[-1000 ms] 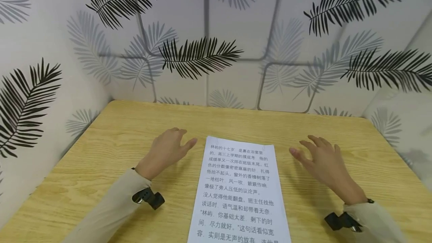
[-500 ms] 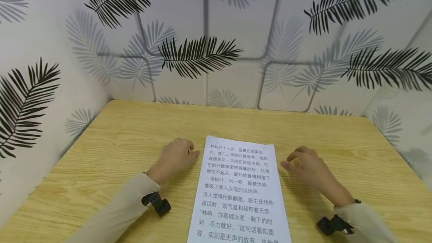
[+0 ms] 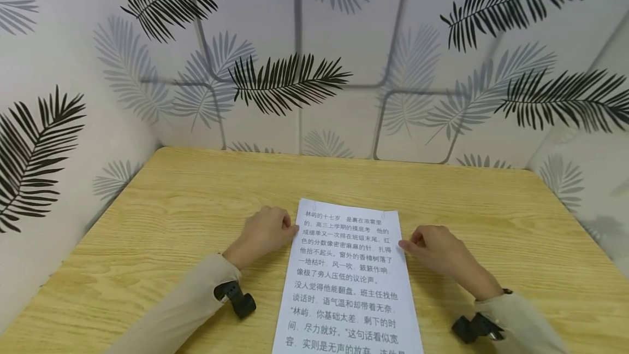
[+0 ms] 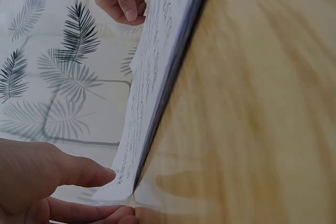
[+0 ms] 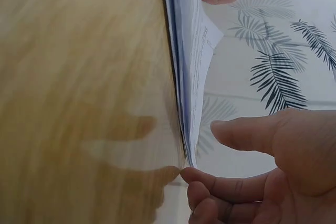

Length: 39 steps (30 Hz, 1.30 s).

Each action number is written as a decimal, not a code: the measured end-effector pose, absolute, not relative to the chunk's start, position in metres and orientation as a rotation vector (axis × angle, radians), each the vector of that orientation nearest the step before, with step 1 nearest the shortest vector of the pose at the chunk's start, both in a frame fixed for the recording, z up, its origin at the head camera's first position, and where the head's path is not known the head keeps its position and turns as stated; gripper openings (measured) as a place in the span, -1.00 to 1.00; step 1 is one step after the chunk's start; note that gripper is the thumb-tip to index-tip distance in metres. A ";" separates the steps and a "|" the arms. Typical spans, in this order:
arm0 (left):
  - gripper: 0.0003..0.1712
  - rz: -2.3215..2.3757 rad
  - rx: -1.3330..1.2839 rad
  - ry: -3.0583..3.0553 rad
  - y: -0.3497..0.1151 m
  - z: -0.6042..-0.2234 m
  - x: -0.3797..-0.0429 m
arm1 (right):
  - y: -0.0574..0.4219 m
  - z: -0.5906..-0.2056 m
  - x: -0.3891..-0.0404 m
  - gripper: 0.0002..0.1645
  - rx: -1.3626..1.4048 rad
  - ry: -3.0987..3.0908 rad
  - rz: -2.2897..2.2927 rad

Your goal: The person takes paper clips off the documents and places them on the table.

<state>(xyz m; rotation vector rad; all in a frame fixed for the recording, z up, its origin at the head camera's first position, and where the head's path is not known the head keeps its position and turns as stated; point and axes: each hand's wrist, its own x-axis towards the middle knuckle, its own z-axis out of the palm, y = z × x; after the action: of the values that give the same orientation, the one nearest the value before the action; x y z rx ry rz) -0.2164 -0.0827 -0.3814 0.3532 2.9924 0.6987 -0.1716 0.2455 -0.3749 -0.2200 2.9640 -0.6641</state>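
Lying print-side up, the paper stack (image 3: 346, 283) stops short of the far edge of the table (image 3: 172, 195), midway between its left and right edges. The left hand (image 3: 265, 236) reaches to the stack's left side, the right hand (image 3: 444, 253) to its right, each thumb apart from loosely bent fingers; both pale sleeves (image 3: 177, 305) slant inward.

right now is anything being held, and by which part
The right hand holds nothing, thumb and finger apart beside the paper stack; whether the left hand pinches its left edge is unclear.
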 end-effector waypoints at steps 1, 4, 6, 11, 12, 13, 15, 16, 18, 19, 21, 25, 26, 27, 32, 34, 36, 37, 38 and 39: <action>-0.76 0.703 0.350 2.986 -0.081 -0.381 -0.216 | 0.243 -0.375 -0.172 -0.69 -0.215 2.954 -0.676; -0.75 0.726 0.324 2.967 -0.078 -0.382 -0.217 | 0.237 -0.375 -0.172 -0.71 -0.199 2.924 -0.715; -0.74 0.749 0.300 2.952 -0.077 -0.382 -0.217 | 0.234 -0.375 -0.173 -0.72 -0.172 2.913 -0.731; -0.77 0.793 0.227 2.906 -0.077 -0.384 -0.219 | 0.231 -0.376 -0.174 -0.75 -0.095 2.891 -0.775; -0.78 0.797 0.218 2.897 -0.076 -0.385 -0.219 | 0.231 -0.376 -0.174 -0.75 -0.088 2.885 -0.791; -0.78 0.798 0.213 2.890 -0.077 -0.385 -0.219 | 0.231 -0.376 -0.174 -0.76 -0.087 2.877 -0.809; -0.79 0.798 0.210 2.880 -0.076 -0.386 -0.219 | 0.231 -0.376 -0.173 -0.77 -0.086 2.867 -0.851; -0.79 0.795 0.214 2.877 -0.076 -0.385 -0.219 | 0.231 -0.376 -0.173 -0.78 -0.081 2.862 -0.874; -0.76 0.792 0.224 2.876 -0.076 -0.385 -0.220 | 0.231 -0.376 -0.172 -0.80 -0.070 2.860 -0.916; -0.73 0.789 0.227 2.877 -0.076 -0.385 -0.220 | 0.231 -0.376 -0.172 -0.81 -0.061 2.854 -0.945; -0.67 0.797 0.233 2.880 -0.076 -0.385 -0.221 | 0.231 -0.378 -0.172 -0.82 -0.052 2.857 -0.987; -0.65 0.841 0.249 2.883 -0.077 -0.388 -0.223 | 0.230 -0.380 -0.171 -0.82 -0.021 2.863 -1.068; -0.68 0.864 0.253 2.880 -0.077 -0.389 -0.223 | 0.229 -0.381 -0.171 -0.82 -0.018 2.871 -1.076; -0.72 0.886 0.261 2.881 -0.078 -0.390 -0.223 | 0.229 -0.382 -0.171 -0.83 -0.007 2.870 -1.091; -0.91 1.081 0.370 2.885 -0.079 -0.396 -0.224 | 0.229 -0.384 -0.170 -0.83 0.005 2.884 -1.132; -0.94 1.181 0.411 2.867 -0.079 -0.396 -0.224 | 0.230 -0.385 -0.169 -0.83 -0.001 2.889 -1.142; -0.93 1.307 0.403 2.805 -0.078 -0.396 -0.225 | 0.231 -0.384 -0.169 -0.83 -0.013 2.888 -1.160; -0.93 1.364 0.391 2.775 -0.077 -0.396 -0.225 | 0.232 -0.384 -0.169 -0.83 -0.013 2.884 -1.170; -0.93 1.414 0.372 2.749 -0.077 -0.395 -0.226 | 0.232 -0.384 -0.169 -0.83 -0.018 2.877 -1.185; -0.92 1.460 0.352 2.729 -0.076 -0.395 -0.226 | 0.233 -0.384 -0.169 -0.83 -0.017 2.873 -1.195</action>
<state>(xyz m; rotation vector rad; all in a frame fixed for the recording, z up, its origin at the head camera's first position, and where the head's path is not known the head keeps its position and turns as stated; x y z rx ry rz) -0.2261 -0.0765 -0.3948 0.3521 2.7294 1.4596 -0.1694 0.2328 -0.3839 -0.0171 2.8734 -1.1947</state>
